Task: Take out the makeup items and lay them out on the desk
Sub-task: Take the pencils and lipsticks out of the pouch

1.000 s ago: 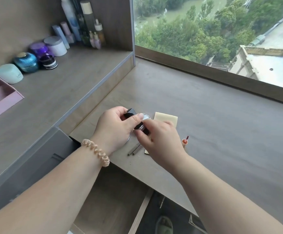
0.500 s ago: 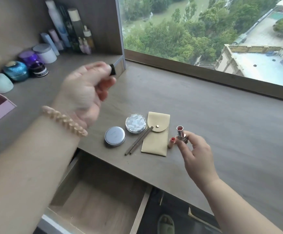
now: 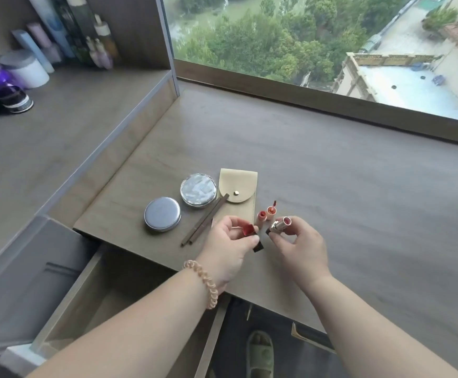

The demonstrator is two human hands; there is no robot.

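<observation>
In left hand, pinched by thumb and fingers: red lipstick piece, dark base below the thumb. In right hand, pinched likewise: gold tube. Just right of left grip, not touching; long axis tilted, open end up and away. Probable set-down just beyond right grip, beside small lip pots on desk.

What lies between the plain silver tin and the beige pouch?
Head view: two brown pencils lie side by side between the silver tin and the beige pouch, far tips overlapping the pouch.
</observation>
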